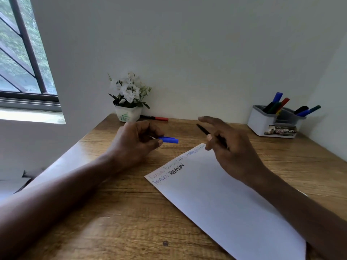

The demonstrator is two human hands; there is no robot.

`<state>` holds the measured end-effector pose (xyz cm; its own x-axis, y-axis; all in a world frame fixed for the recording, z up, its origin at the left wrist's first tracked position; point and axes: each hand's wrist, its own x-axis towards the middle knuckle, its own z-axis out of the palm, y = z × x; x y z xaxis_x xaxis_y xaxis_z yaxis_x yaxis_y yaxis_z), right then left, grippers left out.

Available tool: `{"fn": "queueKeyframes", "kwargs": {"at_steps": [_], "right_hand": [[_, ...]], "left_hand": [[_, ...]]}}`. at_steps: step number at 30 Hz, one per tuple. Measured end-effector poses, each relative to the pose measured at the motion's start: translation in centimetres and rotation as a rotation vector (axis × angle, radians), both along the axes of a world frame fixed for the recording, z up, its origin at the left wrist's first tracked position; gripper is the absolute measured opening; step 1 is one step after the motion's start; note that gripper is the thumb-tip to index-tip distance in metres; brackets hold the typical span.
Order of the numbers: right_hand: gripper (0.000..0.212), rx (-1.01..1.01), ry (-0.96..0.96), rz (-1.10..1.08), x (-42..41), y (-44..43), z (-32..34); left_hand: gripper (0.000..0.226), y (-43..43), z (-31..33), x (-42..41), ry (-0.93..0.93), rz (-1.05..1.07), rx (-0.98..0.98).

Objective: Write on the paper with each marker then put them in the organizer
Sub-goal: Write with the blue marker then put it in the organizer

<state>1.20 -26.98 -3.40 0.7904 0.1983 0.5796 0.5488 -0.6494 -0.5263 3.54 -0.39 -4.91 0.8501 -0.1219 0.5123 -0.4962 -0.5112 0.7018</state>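
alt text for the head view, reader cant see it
A left hand pinches a blue cap and the right hand holds a dark marker over a paper with handwritten words, on a wooden desk. A white organizer of markers stands back right; a red marker lies by a flower pot.

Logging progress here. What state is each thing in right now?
Left hand: pinches the blue cap, off its marker.
Right hand: grips the black-barrelled marker, uncapped.
Paper: flat on the desk, written along its far edge.
Red-capped marker: capped, lying on the desk by the flower pot.
Organizer: upright, holding several capped markers.
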Motion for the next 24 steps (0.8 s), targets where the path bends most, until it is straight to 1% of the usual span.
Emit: {"fn": "queueKeyframes", "kwargs": {"at_steps": [3,4,6,8,10,11,12,14,15,17,19,22,24], "right_hand": [[0.028,0.339,0.236,0.093,-0.3,0.2,0.6],[0.025,0.456,0.315,0.135,-0.4,0.4,0.7],[0.026,0.676,0.475,0.215,-0.5,0.6,1.0],[0.030,0.884,0.647,0.345,-0.6,0.7,1.2],[0.035,1.004,0.752,0.451,-0.8,0.7,1.3],[0.036,1.016,0.759,0.469,-0.9,0.6,1.2],[0.032,0.999,0.744,0.468,-0.9,0.6,1.2],[0.013,0.911,0.690,0.442,-0.9,0.8,1.2],[0.012,0.856,0.666,0.425,-1.0,0.8,1.2],[0.028,0.747,0.630,0.362,-1.1,1.0,1.0],[0.035,0.628,0.596,0.303,-1.1,1.2,0.6],[0.021,0.446,0.573,0.281,-1.1,1.5,0.3],[0.017,0.339,0.554,0.280,-1.1,1.5,0.2]], "left_hand": [[0.018,0.0,-0.1,-0.1,0.020,0.088,0.197],[0.017,-0.1,0.0,-0.1,0.030,0.100,0.260],[0.016,-0.3,0.1,-0.1,0.051,0.108,0.353],[0.016,-0.4,0.3,-0.2,0.060,0.109,0.390],[0.016,-0.5,0.3,-0.3,0.065,0.115,0.402],[0.017,-0.6,0.3,-0.3,0.068,0.117,0.404],[0.019,-0.5,0.3,-0.3,0.071,0.114,0.406],[0.033,-0.5,0.4,-0.2,0.090,0.087,0.428],[0.044,-0.5,0.4,-0.2,0.109,0.067,0.450],[0.067,-0.6,0.6,-0.4,0.181,0.026,0.516],[0.088,-0.8,0.8,-0.7,0.268,0.007,0.610],[0.103,-1.1,1.0,-1.0,0.342,-0.004,0.734],[0.107,-1.2,1.1,-1.1,0.370,-0.009,0.729]]}}
